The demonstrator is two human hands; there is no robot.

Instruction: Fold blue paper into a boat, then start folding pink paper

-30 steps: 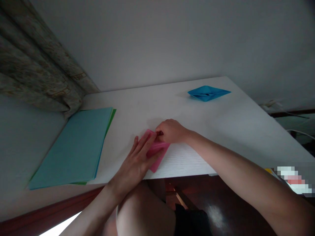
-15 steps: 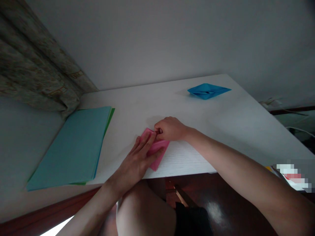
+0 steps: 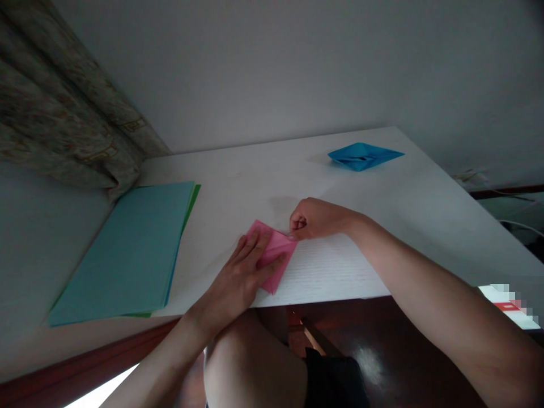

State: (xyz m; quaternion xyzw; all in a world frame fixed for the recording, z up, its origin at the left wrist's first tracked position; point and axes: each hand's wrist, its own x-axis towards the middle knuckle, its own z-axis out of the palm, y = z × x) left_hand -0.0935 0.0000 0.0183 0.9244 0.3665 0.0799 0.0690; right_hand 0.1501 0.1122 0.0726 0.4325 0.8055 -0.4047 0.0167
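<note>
A folded piece of pink paper (image 3: 278, 242) lies near the front edge of the white table. My left hand (image 3: 244, 269) rests flat on it with the fingers spread, covering its left part. At the paper's right corner is my right hand (image 3: 312, 220), its fingers curled in and the thumb side touching that corner. How much of the corner sits between thumb and finger is hard to see. Farther back on the right stands a blue folded paper boat (image 3: 363, 157), apart from both hands.
A stack of light-blue and green paper sheets (image 3: 127, 249) lies at the table's left. Behind the white table (image 3: 238, 175) rises a wall, with a patterned curtain (image 3: 85, 113) at the left. My leg (image 3: 255, 362) is below the front edge.
My right hand has slid rightward along the pink paper to its right corner, and a raised fold now lies flatter. My left hand keeps its place on the paper.
</note>
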